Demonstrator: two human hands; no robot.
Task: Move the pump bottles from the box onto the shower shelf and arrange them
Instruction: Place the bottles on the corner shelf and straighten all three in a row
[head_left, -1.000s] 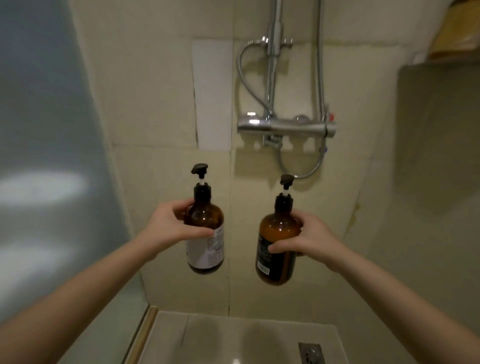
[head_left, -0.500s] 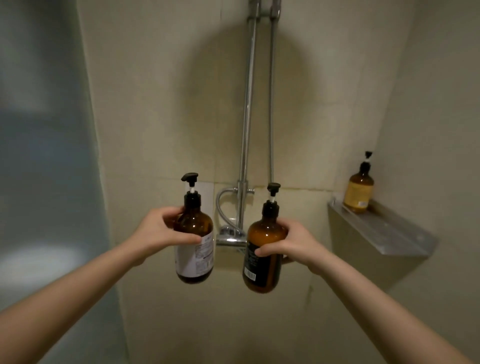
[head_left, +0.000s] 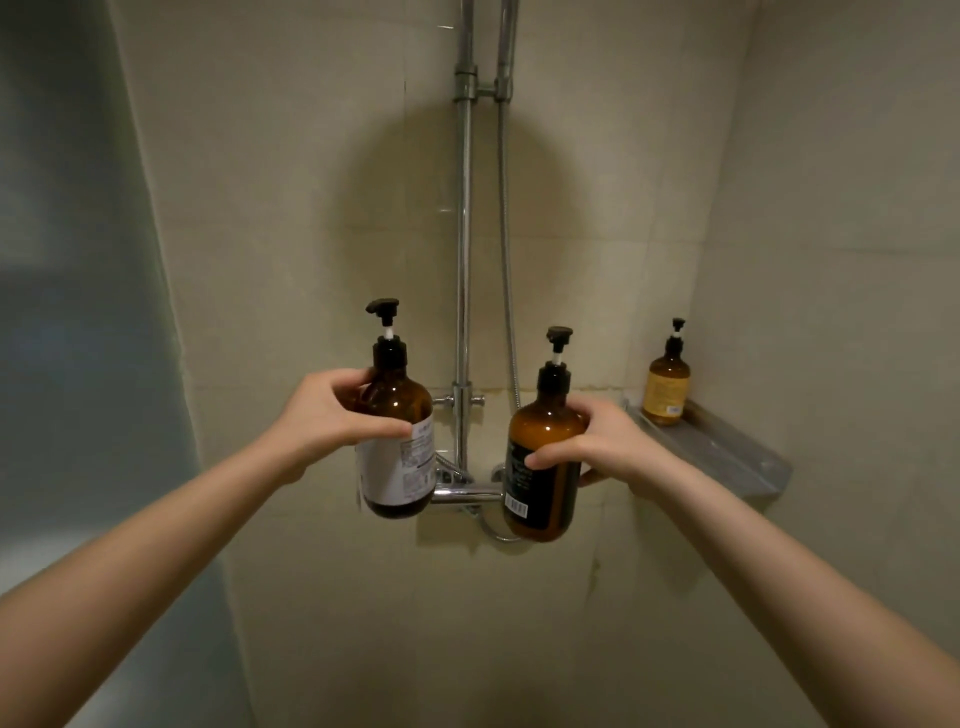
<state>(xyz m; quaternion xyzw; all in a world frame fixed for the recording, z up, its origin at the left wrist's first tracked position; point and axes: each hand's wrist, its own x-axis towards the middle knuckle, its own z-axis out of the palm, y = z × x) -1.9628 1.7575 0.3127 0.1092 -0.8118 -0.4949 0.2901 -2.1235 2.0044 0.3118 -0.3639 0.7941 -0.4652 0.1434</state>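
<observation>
Left hand (head_left: 322, 415) fingers curl round white-label bottle (head_left: 397, 441) mid-frame; right hand (head_left: 602, 447) fingers curl round black-label bottle (head_left: 545, 457). Third bottle (head_left: 666, 387) upright on shower shelf (head_left: 727, 457), right.

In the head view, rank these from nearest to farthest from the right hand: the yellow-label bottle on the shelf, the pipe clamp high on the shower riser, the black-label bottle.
1. Black-label bottle: gripped in the right hand itself.
2. Yellow-label bottle: standing on the corner shelf, to the hand's right.
3. Pipe clamp: high on the wall, far above and to the left.
</observation>
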